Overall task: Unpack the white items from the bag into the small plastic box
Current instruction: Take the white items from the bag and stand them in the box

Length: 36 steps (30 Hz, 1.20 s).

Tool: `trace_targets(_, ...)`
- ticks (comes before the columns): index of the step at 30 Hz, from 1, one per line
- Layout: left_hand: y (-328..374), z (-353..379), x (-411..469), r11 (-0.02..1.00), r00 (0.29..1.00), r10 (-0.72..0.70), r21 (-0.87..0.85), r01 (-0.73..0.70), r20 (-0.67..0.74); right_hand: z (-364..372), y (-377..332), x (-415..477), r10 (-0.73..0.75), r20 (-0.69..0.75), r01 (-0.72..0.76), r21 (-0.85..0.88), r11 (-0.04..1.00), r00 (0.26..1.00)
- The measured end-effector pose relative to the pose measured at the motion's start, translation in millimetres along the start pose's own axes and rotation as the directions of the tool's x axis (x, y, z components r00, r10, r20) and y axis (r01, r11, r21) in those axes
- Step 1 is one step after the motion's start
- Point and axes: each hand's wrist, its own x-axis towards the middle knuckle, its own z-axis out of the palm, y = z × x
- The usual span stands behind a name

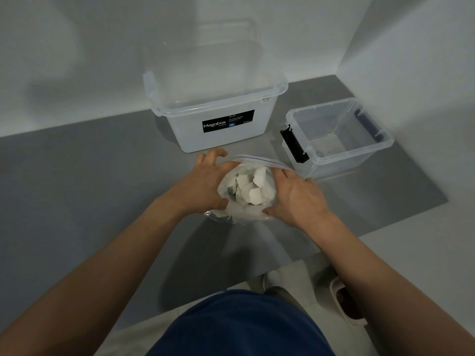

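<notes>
Head view: a person leans over a grey table (90, 188), both bare forearms stretched forward.
bag (246, 214): clear zip bag, upright on the table between the two hands, mouth open upward; it sits in front of the large box and just beside the small box's near left corner; whether it touches that box cannot be told.
white items (253, 187): a heap of white angular pieces, all inside the bag, visible through its mouth.
left hand (205, 183): grips the bag's left side, fingers curled round its far edge, thumb pressed low on the near side.
right hand (295, 199): holds the bag's right side, fingers laid along the rim, thumb tucked under at the front.
small box (341, 165): clear, lidless, right of the bag, with a black latch (294, 146) on its left end.
large box (218, 140): translucent, labelled Megabox, behind the bag.
slipper (345, 304): on the floor below the table edge.
</notes>
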Motion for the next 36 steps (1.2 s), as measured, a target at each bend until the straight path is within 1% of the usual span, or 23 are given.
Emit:
trace_targets(2,1,-3,-2,0.998,1.0,-0.017,0.055,0.018,-0.02,-5,-1,-2,-0.052,-0.024,0.052,0.02,0.998,0.998)
trace_targets(4,6,-6,-5,0.977,0.993,0.011,0.212,0.015,-0.121,-7,2,-2,-0.155,-0.078,0.154,-0.013,0.988,0.985)
trace_targets(5,9,-6,-8,0.951,0.976,0.065,0.309,0.002,-0.207,-7,4,-1,-0.215,-0.102,0.211,-0.045,0.976,0.971)
trace_targets(6,15,-6,-11,0.921,0.943,0.153,0.388,-0.028,-0.295,-6,5,0,-0.266,-0.128,0.257,-0.079,0.963,0.956)
trace_targets(7,21,-5,-14,0.892,0.899,0.263,0.443,-0.089,-0.349,-4,5,1,-0.295,-0.147,0.281,-0.11,0.953,0.944)
trace_targets(8,26,-2,-15,0.853,0.854,0.386,0.488,-0.186,-0.35,-2,5,3,-0.312,-0.159,0.293,-0.137,0.946,0.937)
trace_targets(9,29,1,-16,0.79,0.821,0.495,0.542,-0.288,-0.285,-1,4,5,-0.324,-0.157,0.299,-0.159,0.941,0.933)
trace_targets(10,30,3,-16,0.723,0.812,0.555,0.588,-0.363,-0.181,2,6,6,-0.326,-0.133,0.301,-0.177,0.937,0.936)
trace_targets(11,27,5,-16,0.688,0.837,0.54,0.619,-0.379,-0.087,4,8,7,-0.317,-0.107,0.293,-0.198,0.936,0.942)
trace_targets(12,23,6,-15,0.696,0.884,0.466,0.63,-0.346,-0.029,6,12,8,-0.305,-0.091,0.279,-0.225,0.934,0.948)
trace_targets(13,18,6,-15,0.725,0.93,0.367,0.633,-0.272,-0.02,7,15,9,-0.297,-0.092,0.266,-0.252,0.93,0.95)
trace_targets(14,12,6,-15,0.753,0.959,0.281,0.628,-0.196,-0.037,8,19,11,-0.295,-0.114,0.255,-0.279,0.926,0.949)
trace_targets(15,8,5,-14,0.774,0.968,0.239,0.617,-0.145,-0.074,10,22,13,-0.303,-0.132,0.247,-0.326,0.912,0.944)
trace_targets(16,7,3,-14,0.787,0.969,0.22,0.607,-0.11,-0.11,10,23,15,-0.308,-0.16,0.233,-0.367,0.901,0.938)
trace_targets(18,7,0,-10,0.791,0.954,0.23,0.607,-0.068,-0.193,9,24,16,-0.319,-0.225,0.213,-0.396,0.893,0.921)
trace_targets(20,6,-3,-3,0.806,0.94,0.222,0.591,-0.027,-0.26,5,20,15,-0.296,-0.253,0.175,-0.41,0.895,0.921)
trace_targets(21,6,-3,-1,0.81,0.943,0.199,0.587,-0.004,-0.268,2,17,13,-0.264,-0.25,0.149,-0.399,0.905,0.931)
trace_targets(24,10,6,3,0.796,0.97,0.139,0.605,0.009,-0.198,0,12,7,-0.167,-0.25,0.086,-0.305,0.949,0.954)
trace_targets(26,15,13,4,0.817,0.99,0.059,0.576,0.027,-0.13,-1,8,3,-0.115,-0.229,0.051,-0.27,0.962,0.967)
trace_targets(29,19,18,6,0.82,0.997,-0.023,0.569,0.063,-0.076,2,5,0,-0.084,-0.109,0.061,-0.196,0.979,0.99)
trace_targets(31,16,17,8,0.824,0.998,-0.026,0.565,0.053,-0.056,5,6,1,-0.11,-0.063,0.103,-0.107,0.989,0.992)
trace_targets(33,10,15,8,0.843,1.0,0.017,0.538,0.0,-0.027,8,7,3,-0.169,-0.081,0.163,-0.08,0.983,0.982)
trace_targets(36,7,16,9,0.891,0.996,0.07,0.451,-0.04,-0.049,11,5,8,-0.26,-0.195,0.223,-0.193,0.955,0.946)
